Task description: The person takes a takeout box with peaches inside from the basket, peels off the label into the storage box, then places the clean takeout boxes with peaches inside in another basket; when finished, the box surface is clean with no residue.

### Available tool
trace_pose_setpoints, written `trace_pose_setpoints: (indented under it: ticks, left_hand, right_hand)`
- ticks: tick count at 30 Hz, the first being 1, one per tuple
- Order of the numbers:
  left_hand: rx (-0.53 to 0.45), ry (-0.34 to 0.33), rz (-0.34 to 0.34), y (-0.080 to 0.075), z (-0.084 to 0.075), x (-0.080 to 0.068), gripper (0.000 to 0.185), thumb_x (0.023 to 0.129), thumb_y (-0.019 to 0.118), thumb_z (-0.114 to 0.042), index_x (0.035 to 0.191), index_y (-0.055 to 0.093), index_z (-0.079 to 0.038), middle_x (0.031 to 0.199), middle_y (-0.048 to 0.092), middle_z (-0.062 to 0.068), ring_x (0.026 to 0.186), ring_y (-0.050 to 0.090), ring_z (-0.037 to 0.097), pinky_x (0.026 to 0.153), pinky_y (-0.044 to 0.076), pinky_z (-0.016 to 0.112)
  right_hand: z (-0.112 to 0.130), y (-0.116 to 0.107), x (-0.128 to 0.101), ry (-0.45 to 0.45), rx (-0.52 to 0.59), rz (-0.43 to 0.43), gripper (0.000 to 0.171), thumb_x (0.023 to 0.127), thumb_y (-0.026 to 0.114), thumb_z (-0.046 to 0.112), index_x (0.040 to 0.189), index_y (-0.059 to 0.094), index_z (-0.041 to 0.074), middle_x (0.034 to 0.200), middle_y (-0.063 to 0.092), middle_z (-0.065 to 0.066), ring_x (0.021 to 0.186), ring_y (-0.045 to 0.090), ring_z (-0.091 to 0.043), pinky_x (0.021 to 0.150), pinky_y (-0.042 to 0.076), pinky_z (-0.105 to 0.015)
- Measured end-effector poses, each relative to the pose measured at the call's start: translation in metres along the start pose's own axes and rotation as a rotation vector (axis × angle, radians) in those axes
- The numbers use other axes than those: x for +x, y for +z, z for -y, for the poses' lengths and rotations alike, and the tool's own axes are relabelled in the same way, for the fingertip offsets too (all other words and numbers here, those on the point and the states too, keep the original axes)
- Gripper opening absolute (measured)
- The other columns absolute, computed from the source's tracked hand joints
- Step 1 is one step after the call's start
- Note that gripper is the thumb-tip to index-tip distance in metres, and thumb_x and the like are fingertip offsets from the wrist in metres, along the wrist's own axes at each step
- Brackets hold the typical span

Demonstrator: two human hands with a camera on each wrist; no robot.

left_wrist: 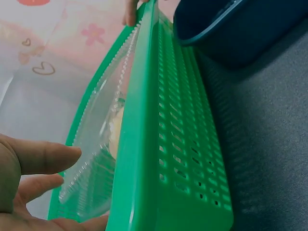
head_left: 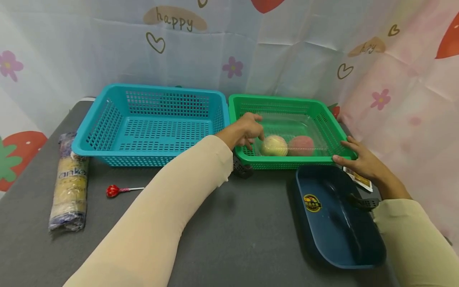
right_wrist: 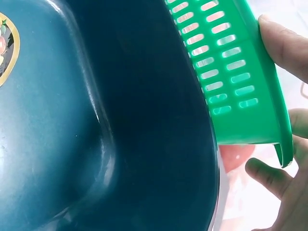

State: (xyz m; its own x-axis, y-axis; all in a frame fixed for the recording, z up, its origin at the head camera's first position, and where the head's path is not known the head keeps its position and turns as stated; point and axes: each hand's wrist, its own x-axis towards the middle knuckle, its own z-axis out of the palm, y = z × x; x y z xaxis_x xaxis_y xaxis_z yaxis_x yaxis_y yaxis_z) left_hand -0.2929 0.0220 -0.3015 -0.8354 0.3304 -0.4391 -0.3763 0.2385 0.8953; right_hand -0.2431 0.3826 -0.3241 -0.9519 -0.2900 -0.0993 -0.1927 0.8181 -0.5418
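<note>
L hand (head_left: pixel 247 129) reaches, fingers loose, into green basket (head_left: pixel 283 162) toward clear clamshell w/ peaches (head_left: pixel 287 145); R hand (head_left: pixel 360 161) grips rim. Tugging clamshell may tip basket.

In the left wrist view the green basket (left_wrist: pixel 168 144) wall hides nearly all of the clear container (left_wrist: pixel 96 144), and only a pale sliver of fruit (left_wrist: pixel 115 130) shows. The navy tub (right_wrist: pixel 96 120) runs off the right wrist frame, its sticker (right_wrist: pixel 6 48) cut by the edge.
</note>
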Motion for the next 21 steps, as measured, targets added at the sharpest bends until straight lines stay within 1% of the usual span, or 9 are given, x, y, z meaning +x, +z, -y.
trace_pose_setpoints:
  ticks: [3,6,7,8,13,14,15,18,21]
  left_hand:
    - [0.073,-0.007,0.000,0.001,-0.002,-0.001,0.070,0.095,0.057,0.001,0.153,0.029,-0.023,0.157,0.019,0.012,0.133,0.032,0.046,0.080,0.053,0.046]
    - [0.122,-0.012,-0.006,0.003,-0.004,-0.002,0.068,0.096,0.058,-0.003,0.154,0.028,-0.022,0.158,0.018,0.009,0.136,0.028,0.042,0.087,0.050,0.050]
    - [0.142,-0.012,-0.016,0.005,-0.004,-0.002,0.067,0.096,0.059,-0.005,0.153,0.029,-0.022,0.158,0.019,0.008,0.126,0.045,0.036,0.081,0.052,0.045]
    - [0.155,-0.010,-0.020,0.006,-0.005,-0.003,0.067,0.096,0.060,-0.007,0.153,0.029,-0.021,0.157,0.021,0.007,0.109,0.056,0.027,0.080,0.052,0.045]
    - [0.176,0.056,-0.006,0.006,-0.013,-0.020,0.067,0.095,0.063,-0.014,0.153,0.030,-0.021,0.155,0.027,0.004,0.106,0.056,0.025,0.085,0.049,0.051]
    - [0.167,0.073,0.007,0.004,-0.017,-0.026,0.067,0.095,0.062,-0.014,0.153,0.030,-0.021,0.155,0.028,0.004,0.126,0.045,0.030,0.093,0.043,0.057]
    - [0.162,0.087,0.013,0.002,-0.020,-0.032,0.067,0.095,0.062,-0.014,0.153,0.030,-0.022,0.155,0.028,0.003,0.138,0.029,0.033,0.096,0.040,0.059]
    - [0.176,0.125,0.010,-0.005,-0.030,-0.047,0.069,0.094,0.064,-0.016,0.153,0.029,-0.025,0.154,0.028,0.000,0.138,0.029,0.028,0.098,0.038,0.059]
    - [0.213,0.150,-0.020,-0.017,-0.038,-0.064,0.072,0.093,0.065,-0.019,0.153,0.027,-0.029,0.155,0.026,-0.002,0.137,0.031,0.026,0.100,0.036,0.058]
  right_hand:
    - [0.000,-0.001,-0.001,0.003,0.011,-0.003,0.080,0.095,0.060,0.032,0.147,0.019,-0.013,0.156,-0.003,-0.028,0.139,-0.001,-0.051,0.102,0.010,-0.072]
    - [0.002,-0.002,-0.005,0.015,-0.011,-0.009,0.082,0.094,0.060,0.034,0.148,0.018,-0.011,0.156,-0.002,-0.028,0.138,0.002,-0.052,0.101,0.011,-0.073]
    - [0.003,-0.004,-0.006,0.014,-0.020,-0.017,0.082,0.094,0.060,0.035,0.148,0.019,-0.010,0.156,-0.001,-0.028,0.138,0.004,-0.053,0.101,0.012,-0.073]
    - [0.004,-0.006,-0.007,0.017,-0.027,-0.025,0.082,0.094,0.060,0.035,0.149,0.018,-0.010,0.156,-0.001,-0.027,0.138,0.004,-0.053,0.100,0.012,-0.074]
    - [0.015,-0.025,-0.016,0.045,-0.044,-0.071,0.081,0.097,0.054,0.039,0.152,0.014,-0.005,0.158,-0.005,-0.022,0.138,0.002,-0.052,0.100,0.010,-0.075]
    - [0.019,-0.030,-0.017,0.054,-0.047,-0.075,0.081,0.097,0.053,0.040,0.152,0.013,-0.003,0.158,-0.006,-0.021,0.139,-0.001,-0.050,0.100,0.008,-0.075]
    - [0.022,-0.035,-0.019,0.054,-0.057,-0.086,0.080,0.097,0.052,0.040,0.153,0.013,-0.002,0.158,-0.007,-0.020,0.139,-0.002,-0.050,0.100,0.008,-0.075]
    - [0.033,-0.048,-0.023,0.035,-0.094,-0.128,0.078,0.097,0.051,0.040,0.152,0.016,-0.002,0.159,-0.005,-0.019,0.140,-0.005,-0.047,0.100,0.003,-0.074]
    - [0.048,-0.058,-0.026,0.024,-0.138,-0.183,0.077,0.097,0.052,0.040,0.151,0.019,-0.003,0.159,-0.004,-0.019,0.141,-0.003,-0.047,0.101,0.003,-0.073]
